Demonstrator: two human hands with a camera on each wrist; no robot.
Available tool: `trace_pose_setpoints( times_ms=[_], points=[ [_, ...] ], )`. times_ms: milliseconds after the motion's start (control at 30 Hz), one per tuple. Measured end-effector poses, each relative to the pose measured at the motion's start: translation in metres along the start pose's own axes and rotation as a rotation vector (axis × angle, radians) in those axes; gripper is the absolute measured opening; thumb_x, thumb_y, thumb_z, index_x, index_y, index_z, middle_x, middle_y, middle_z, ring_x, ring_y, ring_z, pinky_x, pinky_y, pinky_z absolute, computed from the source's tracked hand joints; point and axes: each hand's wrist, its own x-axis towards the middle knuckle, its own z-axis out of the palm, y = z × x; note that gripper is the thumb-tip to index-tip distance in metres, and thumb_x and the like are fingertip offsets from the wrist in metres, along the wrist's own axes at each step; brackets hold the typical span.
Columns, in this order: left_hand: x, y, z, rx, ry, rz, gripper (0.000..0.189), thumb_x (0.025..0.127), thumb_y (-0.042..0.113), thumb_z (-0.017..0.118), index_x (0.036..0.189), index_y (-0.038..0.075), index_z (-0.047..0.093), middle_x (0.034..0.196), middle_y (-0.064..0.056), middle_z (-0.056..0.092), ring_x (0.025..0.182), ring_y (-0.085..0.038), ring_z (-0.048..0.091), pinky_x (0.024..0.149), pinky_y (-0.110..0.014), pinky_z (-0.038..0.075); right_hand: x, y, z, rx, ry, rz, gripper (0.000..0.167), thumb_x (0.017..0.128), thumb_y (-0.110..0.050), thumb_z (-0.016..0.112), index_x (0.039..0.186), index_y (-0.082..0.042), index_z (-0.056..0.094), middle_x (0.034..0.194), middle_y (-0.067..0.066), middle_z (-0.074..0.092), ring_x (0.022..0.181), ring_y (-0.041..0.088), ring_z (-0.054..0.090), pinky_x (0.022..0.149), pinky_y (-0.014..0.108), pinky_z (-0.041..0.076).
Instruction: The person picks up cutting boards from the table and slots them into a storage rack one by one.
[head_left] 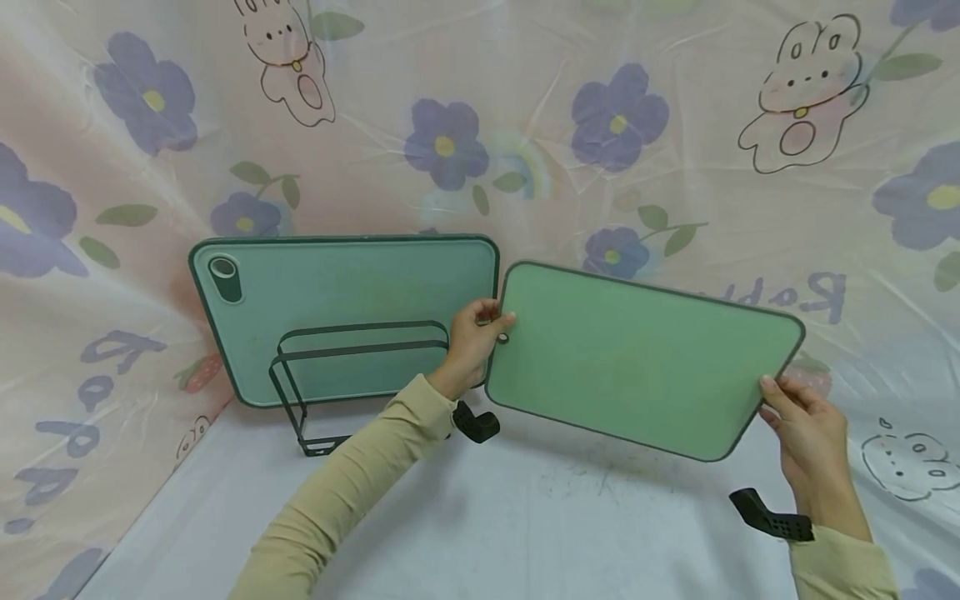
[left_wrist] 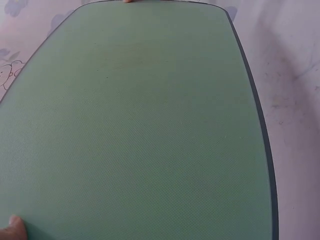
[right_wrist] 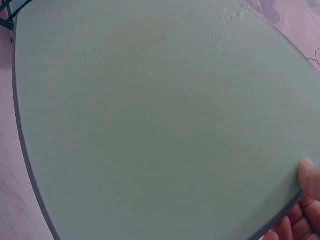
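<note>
A light green cutting board (head_left: 637, 358) with a dark rim is held tilted, its right end lower, above the white surface. My left hand (head_left: 472, 346) pinches its left edge, thumb on the front; a small round spot shows near that thumb. At the lower right edge my right hand (head_left: 810, 433) grips it, thumb in front and fingers behind. The board's face (left_wrist: 150, 125) fills most of the left wrist view, and its face (right_wrist: 160, 120) likewise fills the right wrist view. Behind my left hand stands a second green cutting board (head_left: 360, 283), with a dark cut-out in its corner.
A dark wire rack (head_left: 360, 352) stands in front of the second board, with its base on the white tabletop (head_left: 525, 517). Behind rises a patterned cloth (head_left: 510, 67) with flowers and rabbits. Black wrist mounts (head_left: 772, 517) hang near both hands.
</note>
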Motion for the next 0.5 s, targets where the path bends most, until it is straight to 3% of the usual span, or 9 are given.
trace_pose_setpoints(
  times_ms=[500],
  points=[
    [0.006,0.01,-0.012,0.017,-0.009,-0.048,0.02,0.088,0.01,0.074,0.104,0.003,0.065,0.103,-0.006,0.058,0.101,-0.021,0.05,0.085,-0.034,0.045,0.006,-0.006,0.014,-0.006,-0.045,-0.036,0.016,0.084,-0.014,0.076,0.092,-0.007,0.064,0.093,-0.002,0.055,0.082,0.008,0.057,0.066,0.017,0.049]
  ],
)
